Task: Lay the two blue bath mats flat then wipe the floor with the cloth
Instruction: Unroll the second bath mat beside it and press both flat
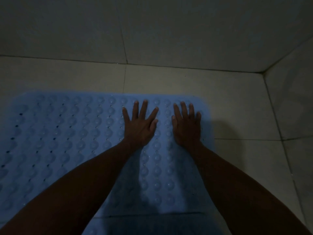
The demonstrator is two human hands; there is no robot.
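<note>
A blue bath mat (67,141) covered in round bumps and small holes lies flat on the tiled floor (237,102), close to the wall (152,31). The left hand (139,126) and the right hand (186,128) rest palm-down on its far right end, fingers spread wide, gripping nothing. A second blue mat edge (144,224) shows nearest the person. No writing can be read in the dim light.

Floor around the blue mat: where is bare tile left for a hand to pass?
Bare floor runs between the blue mat and the far wall, and right of the mat toward the side wall. Left hand and right hand crowd the mat's far right corner.
</note>
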